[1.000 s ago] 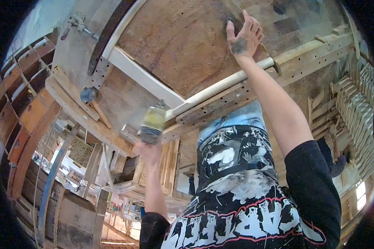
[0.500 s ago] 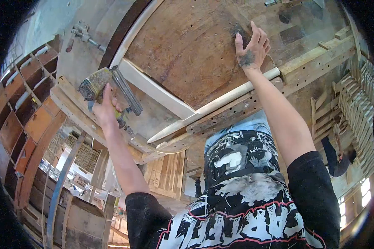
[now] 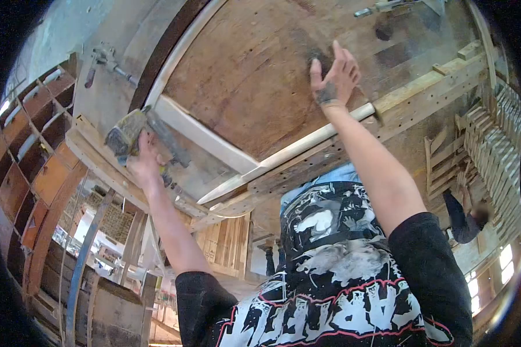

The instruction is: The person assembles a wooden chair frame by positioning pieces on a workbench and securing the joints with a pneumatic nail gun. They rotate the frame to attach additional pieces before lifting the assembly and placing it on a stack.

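My left hand [image 3: 145,157] is wrapped round the handle of a worn yellow and dark nail gun [image 3: 124,132]. The gun's nose rests at or close to the corner where a pale wooden crosspiece [image 3: 205,132] meets a curved wooden rail [image 3: 182,55]; exact contact is blurred. The crosspiece's other end meets a long rounded wooden post [image 3: 312,141] with a tapered tip, lying along the near edge of the workbench. Over the brown board inside the frame, my right hand [image 3: 337,81] is open, fingers spread, holding nothing.
A second air tool [image 3: 107,62] lies at the bench's upper left. Another tool [image 3: 382,8] lies at the far top right. Wooden shelving [image 3: 37,147] stands left. Stacked slatted wooden parts [image 3: 492,156] and another person [image 3: 466,217] are at right. A drilled wooden batten [image 3: 428,92] edges the bench.
The whole view has shifted slightly, so the bench sits a little lower and further left. The nail gun now looks blurred. Both hands keep nearly the same place relative to the frame.
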A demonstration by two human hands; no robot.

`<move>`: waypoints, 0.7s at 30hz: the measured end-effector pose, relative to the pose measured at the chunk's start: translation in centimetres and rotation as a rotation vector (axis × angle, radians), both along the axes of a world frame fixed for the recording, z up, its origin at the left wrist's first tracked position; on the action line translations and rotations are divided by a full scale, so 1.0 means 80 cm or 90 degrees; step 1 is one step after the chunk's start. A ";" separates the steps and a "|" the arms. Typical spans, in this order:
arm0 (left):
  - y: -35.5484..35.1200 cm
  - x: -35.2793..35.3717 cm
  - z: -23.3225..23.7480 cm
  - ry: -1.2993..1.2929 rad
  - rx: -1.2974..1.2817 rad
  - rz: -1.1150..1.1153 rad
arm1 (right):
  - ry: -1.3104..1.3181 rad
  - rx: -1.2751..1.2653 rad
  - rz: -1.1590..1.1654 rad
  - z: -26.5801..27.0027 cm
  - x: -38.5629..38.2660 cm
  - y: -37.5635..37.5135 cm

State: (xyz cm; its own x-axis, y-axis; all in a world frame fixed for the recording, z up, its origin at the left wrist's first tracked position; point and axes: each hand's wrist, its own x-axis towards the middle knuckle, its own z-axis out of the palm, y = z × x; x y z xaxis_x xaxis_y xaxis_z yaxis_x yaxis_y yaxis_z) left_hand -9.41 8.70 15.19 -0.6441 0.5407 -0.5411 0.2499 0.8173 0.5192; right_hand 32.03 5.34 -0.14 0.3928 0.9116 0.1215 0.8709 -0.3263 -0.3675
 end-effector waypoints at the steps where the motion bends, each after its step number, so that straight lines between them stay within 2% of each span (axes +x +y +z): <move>1: -0.004 0.000 -0.001 0.012 0.036 -0.005 | -0.008 -0.001 0.001 0.003 0.003 0.002; 2: -0.015 0.002 0.002 0.018 0.073 -0.012 | 0.006 -0.007 0.000 0.002 0.004 0.002; 4: -0.023 0.050 0.017 0.093 0.045 -0.075 | 0.043 -0.020 -0.011 0.000 0.006 0.002; 5: -0.015 0.097 0.046 0.167 -0.018 -0.131 | 0.037 -0.013 -0.004 0.000 0.006 0.000; 7: -0.024 0.150 0.056 0.200 -0.027 -0.219 | 0.046 -0.005 0.001 0.003 0.008 0.001; 9: -0.049 0.181 0.027 0.121 0.076 -0.286 | 0.079 -0.001 0.004 0.006 0.006 0.003; 12: -0.049 0.258 0.026 0.058 -0.169 -0.291 | 0.173 0.019 0.023 0.014 0.028 0.005; 15: -0.064 0.276 0.004 0.124 -0.127 -0.311 | 0.411 -0.085 0.200 0.035 0.114 0.030; 16: -0.065 0.282 0.005 0.133 -0.129 -0.308 | 0.412 0.038 0.224 0.050 0.155 0.048; 19: -0.057 0.310 0.013 0.160 -0.102 -0.303 | 0.304 0.176 0.159 0.082 0.312 0.103; 21: -0.042 0.336 0.028 0.235 -0.181 -0.306 | 0.221 0.239 0.059 0.083 0.427 0.133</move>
State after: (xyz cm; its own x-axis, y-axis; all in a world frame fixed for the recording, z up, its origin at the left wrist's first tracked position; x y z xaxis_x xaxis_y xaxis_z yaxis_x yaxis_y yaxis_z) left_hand 17.46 5.31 17.46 -0.5371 0.6827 -0.4954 0.7402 0.6631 0.1113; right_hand 66.17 15.96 6.48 0.3882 0.8626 0.3244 0.6961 -0.0438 -0.7166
